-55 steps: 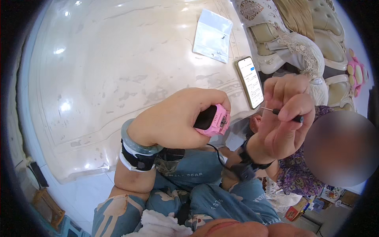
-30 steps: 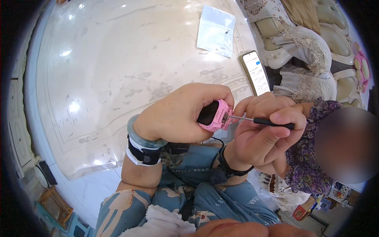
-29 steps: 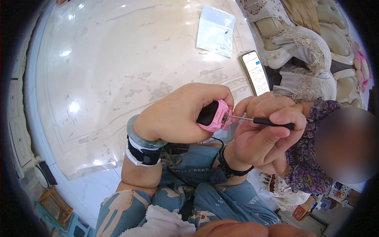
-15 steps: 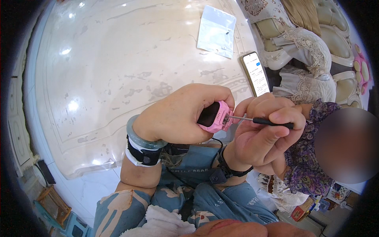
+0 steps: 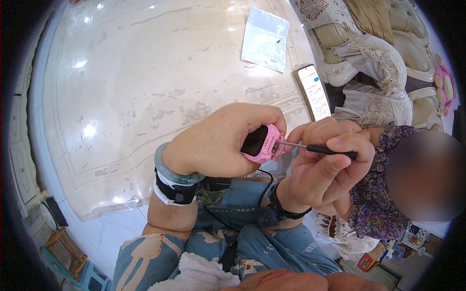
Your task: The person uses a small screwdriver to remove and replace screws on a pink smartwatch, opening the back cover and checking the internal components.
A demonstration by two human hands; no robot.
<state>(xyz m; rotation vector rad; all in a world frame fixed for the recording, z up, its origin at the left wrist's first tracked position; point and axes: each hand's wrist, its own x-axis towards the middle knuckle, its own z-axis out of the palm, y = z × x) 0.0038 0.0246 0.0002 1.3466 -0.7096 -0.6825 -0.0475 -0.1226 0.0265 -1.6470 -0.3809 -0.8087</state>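
My left hand [image 5: 213, 136] is closed round a pink watch [image 5: 268, 148] with a dark screen, its thumb side uppermost and a metal fitting exposed on the watch's right edge. A small screwdriver [image 5: 328, 151] with a black handle and thin metal shaft lies almost level, its tip at that fitting. My right hand [image 5: 330, 167] grips the handle between thumb and fingers, palm turned partly upward, with its fingertips near the watch. Both hands are above my lap at the table's near edge. Whether the tip sits in a screw head is too small to tell.
A pale glossy table [image 5: 121, 92] holds a phone [image 5: 313, 89] with its screen lit and a white pouch [image 5: 264, 39]. Cushioned chairs [image 5: 420, 63] with lace covers line the right. A person in purple patterned clothing [image 5: 376, 213] is close at my right. Stools [image 5: 90, 279] stand lower left.
My right hand has come down and left from 1.8 seconds ago, bringing the screwdriver tip onto the watch. Over the last second both hands have barely moved.
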